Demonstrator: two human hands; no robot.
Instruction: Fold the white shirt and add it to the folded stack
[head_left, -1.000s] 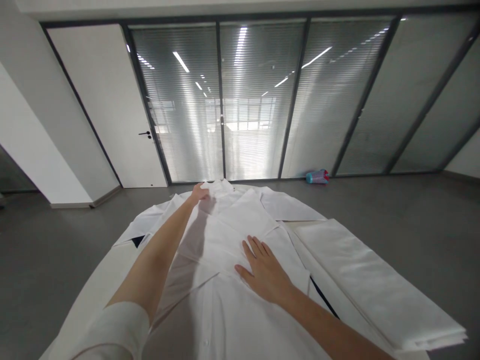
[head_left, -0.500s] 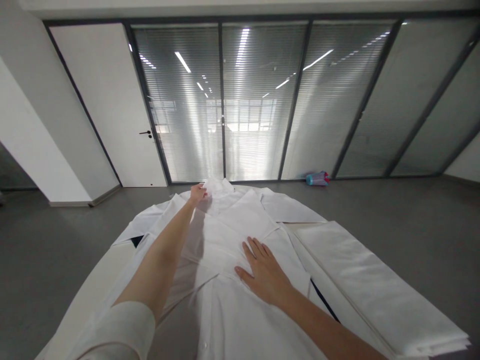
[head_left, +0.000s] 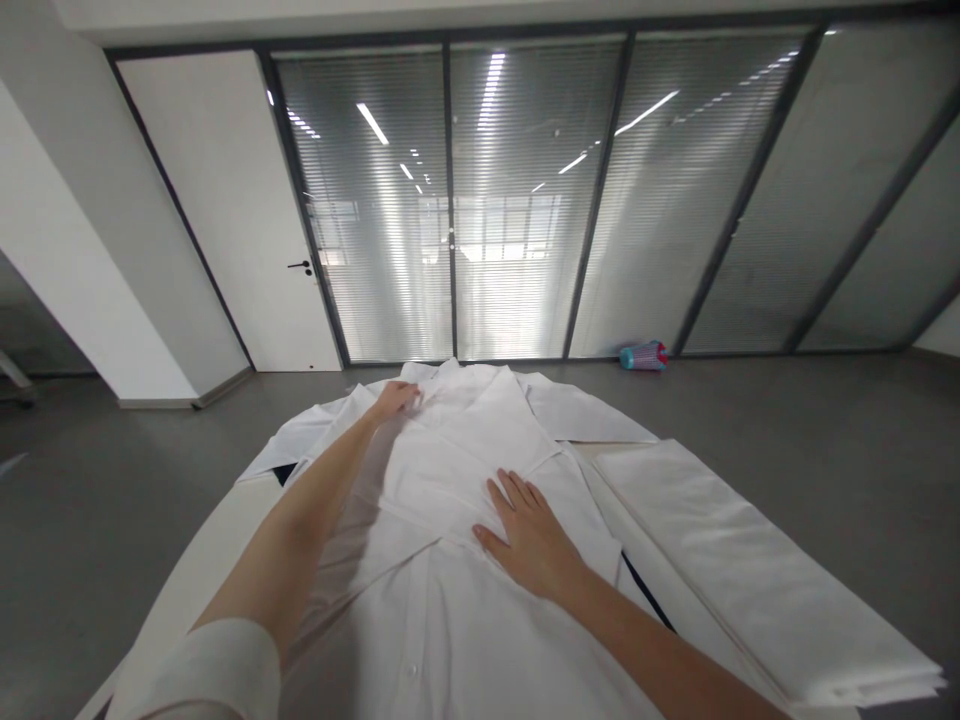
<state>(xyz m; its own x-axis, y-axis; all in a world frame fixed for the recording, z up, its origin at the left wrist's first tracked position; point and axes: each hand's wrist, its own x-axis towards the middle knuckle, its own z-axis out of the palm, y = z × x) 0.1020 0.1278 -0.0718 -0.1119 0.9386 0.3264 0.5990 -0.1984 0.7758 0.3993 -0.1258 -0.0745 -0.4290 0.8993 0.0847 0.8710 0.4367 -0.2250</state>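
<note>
A white button-front shirt [head_left: 450, 465] lies spread over a table, its collar end away from me and sleeve-like pieces fanning out on both sides. My left hand [head_left: 396, 398] rests near the far end beside the collar, fingers stretched over the fabric; its fingertips are small in view. Nearer to me, my right hand [head_left: 531, 537] presses flat on the middle of the shirt with the fingers spread. A diagonal fold edge crosses the cloth under and left of this hand, above the button strip.
A stack of folded white cloth [head_left: 739, 560] lies along the right side of the pale table [head_left: 191, 565]. Beyond are a grey floor [head_left: 810, 430], a blue and red basket [head_left: 643, 356] on its side, glass partitions and a white door [head_left: 217, 210].
My left hand has gone from pinching cloth beside the collar to lying on it with straighter fingers, a little nearer to me. The collar area lies flatter. My right hand has barely moved.
</note>
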